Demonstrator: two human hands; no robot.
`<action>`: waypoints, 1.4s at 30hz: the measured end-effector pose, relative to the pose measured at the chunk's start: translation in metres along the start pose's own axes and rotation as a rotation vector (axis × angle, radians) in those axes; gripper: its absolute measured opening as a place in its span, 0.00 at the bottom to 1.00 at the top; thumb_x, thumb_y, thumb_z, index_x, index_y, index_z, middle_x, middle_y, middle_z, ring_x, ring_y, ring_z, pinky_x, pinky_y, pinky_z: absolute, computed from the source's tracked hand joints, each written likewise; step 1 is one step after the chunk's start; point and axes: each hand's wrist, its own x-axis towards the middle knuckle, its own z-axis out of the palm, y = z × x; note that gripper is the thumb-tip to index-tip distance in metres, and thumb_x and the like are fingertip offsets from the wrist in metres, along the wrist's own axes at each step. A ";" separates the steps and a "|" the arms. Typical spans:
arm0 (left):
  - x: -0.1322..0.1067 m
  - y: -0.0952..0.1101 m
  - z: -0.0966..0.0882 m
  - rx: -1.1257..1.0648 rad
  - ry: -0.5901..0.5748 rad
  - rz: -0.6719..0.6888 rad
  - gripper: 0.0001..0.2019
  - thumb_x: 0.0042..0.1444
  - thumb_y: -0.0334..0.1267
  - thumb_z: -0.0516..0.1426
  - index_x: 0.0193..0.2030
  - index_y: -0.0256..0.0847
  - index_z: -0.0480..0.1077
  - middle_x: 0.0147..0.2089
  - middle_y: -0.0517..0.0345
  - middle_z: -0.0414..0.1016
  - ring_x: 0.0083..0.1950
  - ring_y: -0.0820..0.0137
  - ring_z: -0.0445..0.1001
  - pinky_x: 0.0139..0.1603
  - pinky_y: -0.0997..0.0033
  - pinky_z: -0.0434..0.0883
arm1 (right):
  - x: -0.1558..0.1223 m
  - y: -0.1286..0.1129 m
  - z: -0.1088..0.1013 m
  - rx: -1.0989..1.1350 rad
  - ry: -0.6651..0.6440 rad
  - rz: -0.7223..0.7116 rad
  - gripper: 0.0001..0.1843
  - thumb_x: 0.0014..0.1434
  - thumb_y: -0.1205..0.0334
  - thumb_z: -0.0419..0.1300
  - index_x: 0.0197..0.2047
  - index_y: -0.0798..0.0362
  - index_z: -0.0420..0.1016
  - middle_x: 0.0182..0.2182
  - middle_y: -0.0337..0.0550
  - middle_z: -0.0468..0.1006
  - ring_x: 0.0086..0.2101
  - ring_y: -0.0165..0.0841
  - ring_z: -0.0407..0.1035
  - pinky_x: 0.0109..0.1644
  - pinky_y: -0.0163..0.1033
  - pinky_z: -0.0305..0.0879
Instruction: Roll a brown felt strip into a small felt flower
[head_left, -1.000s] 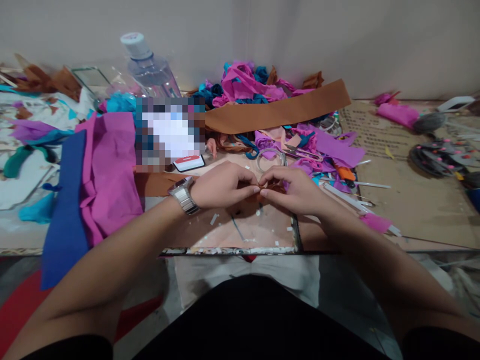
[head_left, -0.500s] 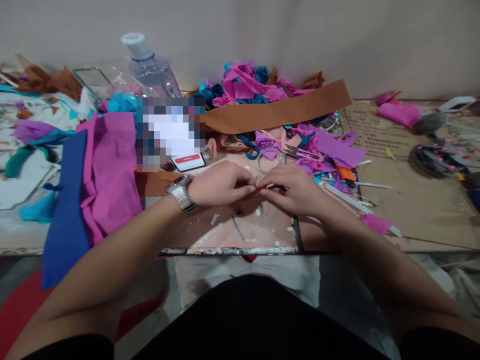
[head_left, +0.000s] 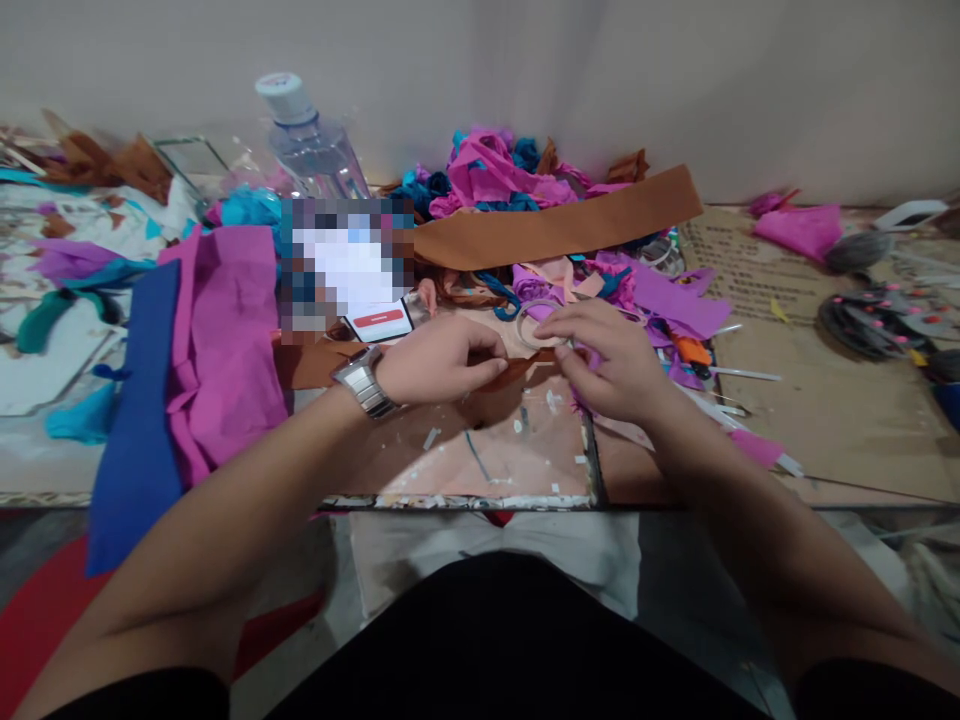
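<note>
Thumb and fingers of my left hand (head_left: 450, 362) are closed on one end of a small brown crepe paper piece (head_left: 527, 368). It stretches to the right from the fingertips, just above the work board. My right hand (head_left: 611, 358) is at the other end of the piece, its thumb and index finger apart. I see nothing held in it. Right behind these fingers lies a tape roll (head_left: 525, 328), partly covered by the hand. White paper bits and a dark thin strip (head_left: 476, 456) are scattered on the board (head_left: 420, 470) below.
A phone (head_left: 382, 322) and a water bottle (head_left: 315, 150) are behind my left hand. Magenta paper (head_left: 229, 320) and blue paper (head_left: 139, 410) hang at the left. A long brown strip (head_left: 562, 230) tops a coloured scrap heap; cardboard (head_left: 795, 400) and a dark pin cushion (head_left: 862, 320) lie right.
My right hand has moved right, away from the left, and its fingers have spread off the brown paper. The left hand keeps its pinch and has shifted slightly.
</note>
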 end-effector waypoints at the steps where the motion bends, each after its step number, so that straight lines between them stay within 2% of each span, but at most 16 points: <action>1: 0.000 0.001 0.001 -0.008 -0.002 0.010 0.13 0.67 0.41 0.56 0.38 0.38 0.80 0.32 0.59 0.80 0.31 0.72 0.73 0.35 0.70 0.64 | 0.000 -0.003 0.004 0.013 -0.041 0.001 0.14 0.66 0.68 0.60 0.53 0.49 0.80 0.50 0.48 0.84 0.52 0.45 0.76 0.59 0.53 0.70; 5: -0.001 0.005 0.005 -0.020 -0.010 0.030 0.14 0.68 0.41 0.55 0.40 0.39 0.81 0.32 0.60 0.80 0.31 0.72 0.73 0.36 0.71 0.64 | -0.003 -0.006 0.015 0.028 -0.214 0.028 0.08 0.70 0.58 0.62 0.48 0.49 0.81 0.44 0.46 0.85 0.47 0.43 0.75 0.54 0.51 0.68; 8: -0.002 0.006 0.005 0.002 -0.012 0.023 0.14 0.68 0.42 0.55 0.41 0.39 0.81 0.31 0.60 0.79 0.30 0.72 0.72 0.35 0.70 0.64 | -0.004 -0.005 0.017 0.050 -0.245 0.052 0.09 0.71 0.57 0.61 0.45 0.50 0.81 0.39 0.44 0.85 0.43 0.41 0.75 0.51 0.48 0.66; 16: -0.001 0.004 0.004 -0.005 -0.038 0.027 0.13 0.66 0.42 0.57 0.42 0.40 0.82 0.34 0.59 0.81 0.32 0.72 0.74 0.36 0.71 0.65 | -0.003 -0.009 0.015 0.102 -0.210 0.070 0.07 0.71 0.60 0.62 0.43 0.50 0.82 0.36 0.44 0.85 0.40 0.39 0.75 0.48 0.46 0.66; 25: -0.002 0.004 0.005 -0.033 -0.059 0.006 0.15 0.65 0.44 0.57 0.37 0.39 0.83 0.28 0.60 0.78 0.28 0.73 0.71 0.31 0.72 0.62 | -0.006 -0.010 0.021 0.105 -0.086 0.085 0.04 0.68 0.61 0.65 0.41 0.49 0.82 0.32 0.40 0.83 0.36 0.37 0.73 0.47 0.46 0.67; 36: -0.001 0.004 0.005 -0.114 -0.131 -0.057 0.15 0.65 0.47 0.58 0.35 0.39 0.81 0.27 0.61 0.77 0.28 0.74 0.67 0.29 0.73 0.59 | -0.007 -0.011 0.024 0.009 -0.008 0.021 0.04 0.65 0.62 0.66 0.41 0.48 0.84 0.32 0.41 0.83 0.38 0.39 0.74 0.48 0.47 0.67; 42: 0.000 0.002 0.003 -0.196 -0.131 -0.073 0.14 0.65 0.44 0.58 0.38 0.39 0.82 0.30 0.60 0.79 0.29 0.74 0.70 0.31 0.74 0.63 | -0.008 -0.011 0.022 -0.037 -0.007 -0.024 0.06 0.67 0.62 0.65 0.45 0.46 0.84 0.34 0.40 0.84 0.40 0.39 0.74 0.51 0.49 0.67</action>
